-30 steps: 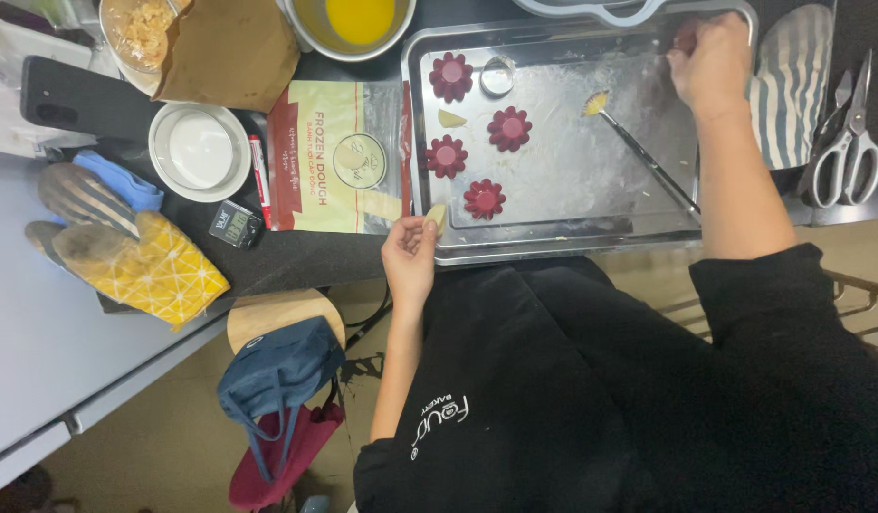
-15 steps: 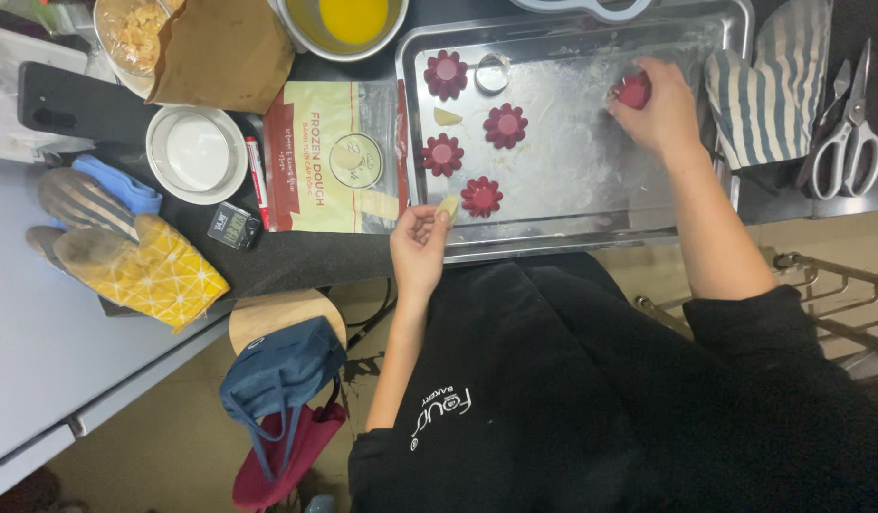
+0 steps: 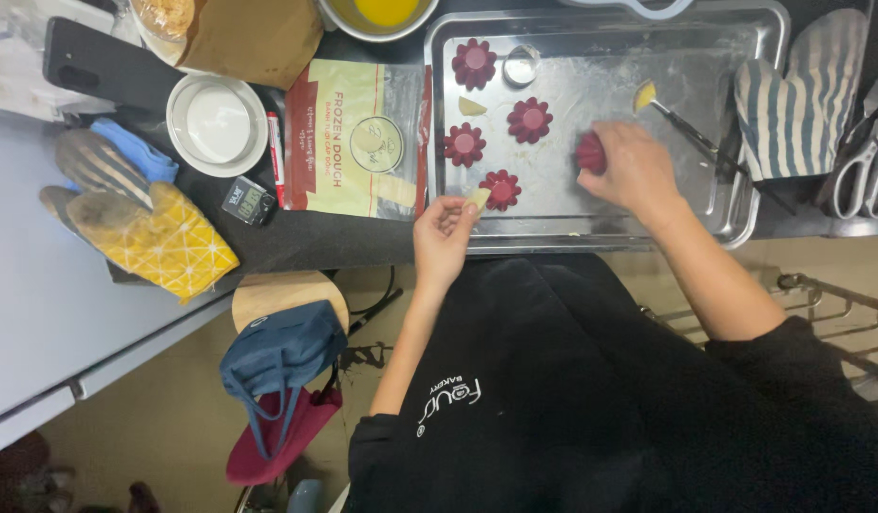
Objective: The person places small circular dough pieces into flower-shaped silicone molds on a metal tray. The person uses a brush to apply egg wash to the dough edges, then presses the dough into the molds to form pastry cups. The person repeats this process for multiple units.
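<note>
My left hand (image 3: 443, 231) pinches a small pale piece of dough (image 3: 478, 198) at the near edge of the metal baking tray (image 3: 743, 204). My right hand (image 3: 632, 171) grips a dark red fluted mould (image 3: 589, 152) on the tray's middle. Several more red fluted moulds stand on the tray's left half, among them one (image 3: 502, 189) right beside the dough piece and another (image 3: 530, 119) further back. A round metal cutter (image 3: 521, 65) and a loose dough scrap (image 3: 470, 105) lie near the far left. A pastry brush (image 3: 669, 112) with a yellow tip rests to the right of my right hand.
A dough packet (image 3: 358, 138) lies left of the tray, with a white bowl (image 3: 214, 123), a red pen and a small timer (image 3: 248, 200) beside it. A striped oven mitt (image 3: 791, 95) and scissors (image 3: 865, 161) lie right. Yellow mitts (image 3: 144, 228) lie left. A bowl of yellow liquid (image 3: 382, 14) stands behind.
My right hand came from the tray's far right corner to its middle, bringing a red mould with it. My left hand stays at the near edge with the dough piece.
</note>
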